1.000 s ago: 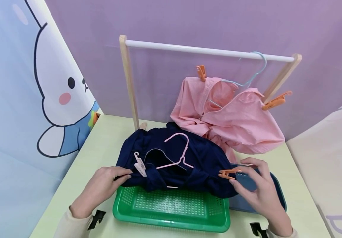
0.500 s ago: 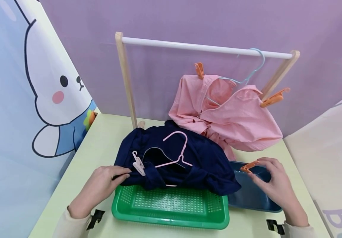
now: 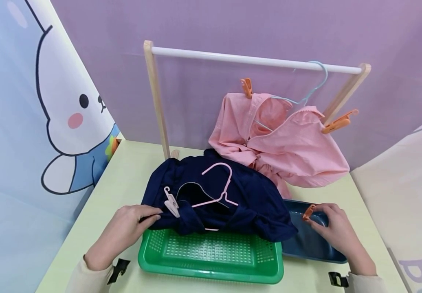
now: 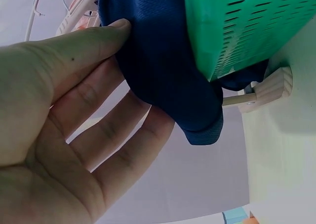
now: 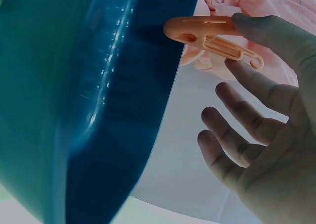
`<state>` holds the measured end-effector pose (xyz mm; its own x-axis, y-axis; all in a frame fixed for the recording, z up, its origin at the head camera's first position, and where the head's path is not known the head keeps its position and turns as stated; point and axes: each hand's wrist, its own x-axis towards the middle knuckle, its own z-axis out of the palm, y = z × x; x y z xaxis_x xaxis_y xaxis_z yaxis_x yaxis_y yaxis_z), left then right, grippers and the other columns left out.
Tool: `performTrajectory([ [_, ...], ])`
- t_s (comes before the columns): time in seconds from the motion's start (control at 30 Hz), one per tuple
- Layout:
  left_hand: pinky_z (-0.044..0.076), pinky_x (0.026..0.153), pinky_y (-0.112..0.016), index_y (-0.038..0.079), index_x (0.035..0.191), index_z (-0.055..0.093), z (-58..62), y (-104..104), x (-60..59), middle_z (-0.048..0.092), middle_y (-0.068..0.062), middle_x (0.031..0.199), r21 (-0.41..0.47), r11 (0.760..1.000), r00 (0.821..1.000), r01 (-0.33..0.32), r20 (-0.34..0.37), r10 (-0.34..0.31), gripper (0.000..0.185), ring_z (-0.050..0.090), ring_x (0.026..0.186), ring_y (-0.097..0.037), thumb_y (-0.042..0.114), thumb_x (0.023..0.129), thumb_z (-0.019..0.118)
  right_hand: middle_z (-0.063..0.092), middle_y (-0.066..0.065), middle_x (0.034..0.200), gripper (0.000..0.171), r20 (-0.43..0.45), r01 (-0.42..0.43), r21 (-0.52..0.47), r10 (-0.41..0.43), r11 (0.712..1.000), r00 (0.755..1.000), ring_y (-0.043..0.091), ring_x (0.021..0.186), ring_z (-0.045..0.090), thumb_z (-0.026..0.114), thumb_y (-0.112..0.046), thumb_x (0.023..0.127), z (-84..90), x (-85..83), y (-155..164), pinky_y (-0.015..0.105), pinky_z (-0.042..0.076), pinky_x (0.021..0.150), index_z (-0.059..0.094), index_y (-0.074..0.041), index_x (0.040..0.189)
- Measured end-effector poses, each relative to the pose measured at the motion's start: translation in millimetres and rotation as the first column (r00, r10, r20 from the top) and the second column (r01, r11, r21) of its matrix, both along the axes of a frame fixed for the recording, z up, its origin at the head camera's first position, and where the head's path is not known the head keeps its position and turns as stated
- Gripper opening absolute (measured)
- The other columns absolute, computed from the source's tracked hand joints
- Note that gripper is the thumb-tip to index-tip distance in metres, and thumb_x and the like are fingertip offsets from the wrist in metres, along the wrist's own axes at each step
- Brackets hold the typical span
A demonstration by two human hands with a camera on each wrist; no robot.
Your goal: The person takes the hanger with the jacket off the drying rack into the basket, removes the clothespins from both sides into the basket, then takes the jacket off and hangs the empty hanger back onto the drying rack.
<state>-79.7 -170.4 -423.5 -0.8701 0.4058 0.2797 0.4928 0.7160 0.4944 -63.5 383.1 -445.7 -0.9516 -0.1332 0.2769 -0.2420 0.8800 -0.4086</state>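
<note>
Left hand (image 3: 121, 232), lower left of frame, pinches edge of navy garment (image 3: 233, 203) beside white clip (image 3: 171, 204). Garment with pink hanger (image 3: 218, 187) hangs over far rim of green basket (image 3: 211, 272), frame centre. Right hand (image 3: 337, 234), lower right, pinches orange clip (image 3: 308, 212) over rim of blue tray (image 3: 306, 244). Bare table (image 3: 123, 179) left of garment. Pink garment (image 3: 280, 142) hangs on rack (image 3: 247, 61), upper right.
</note>
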Motion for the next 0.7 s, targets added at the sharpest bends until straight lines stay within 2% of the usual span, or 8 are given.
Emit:
performTrajectory([
  [0.3,0.058,0.075,-0.036,0.017,0.103,0.08,1.6,0.2,1.3,0.074,0.008,0.097,0.005,1.0,1.0,-0.006,0.011,0.006,0.019,0.071,0.087,-0.012,0.008,0.086,0.079,0.061,0.025,0.103,0.037,-0.05,-0.009,-0.005,0.009,1.0,0.999,0.046,0.098,0.055,0.086,0.001,0.07,-0.9,1.4,0.5,0.06,0.04,0.081,0.068,0.003,0.102],
  [0.43,0.058,0.075,-0.036,0.017,0.103,0.08,1.9,0.0,1.7,0.074,0.007,0.097,0.003,1.0,1.0,-0.007,0.015,0.007,0.019,0.071,0.088,-0.012,0.009,0.086,0.079,0.062,0.023,0.104,0.038,-0.087,-0.039,-0.013,0.037,0.999,0.995,0.044,0.098,0.055,0.086,0.002,0.07,5.7,2.7,-5.4,0.057,0.039,0.082,0.068,0.003,0.104],
  [0.53,0.058,0.075,-0.036,0.017,0.103,0.08,1.8,0.2,1.7,0.074,0.007,0.097,0.005,1.0,1.0,-0.004,0.01,0.004,0.019,0.071,0.088,-0.012,0.008,0.086,0.079,0.063,0.019,0.106,0.039,-0.132,-0.071,-0.006,0.069,0.997,0.989,0.039,0.1,0.055,0.086,0.002,0.07,18.4,5.3,-15.8,0.045,0.038,0.088,0.068,0.001,0.105],
  [0.7,0.057,0.073,-0.034,0.017,0.102,0.08,2.1,0.6,1.0,0.074,0.008,0.096,0.005,1.0,1.0,0.001,-0.011,-0.001,0.018,0.071,0.086,-0.011,0.009,0.086,0.08,0.064,0.01,0.109,0.044,-0.225,-0.155,0.008,0.153,0.988,0.962,0.03,0.102,0.055,0.087,0.001,0.068,52.3,8.1,-45.0,0.019,0.029,0.095,0.069,-0.003,0.107],
])
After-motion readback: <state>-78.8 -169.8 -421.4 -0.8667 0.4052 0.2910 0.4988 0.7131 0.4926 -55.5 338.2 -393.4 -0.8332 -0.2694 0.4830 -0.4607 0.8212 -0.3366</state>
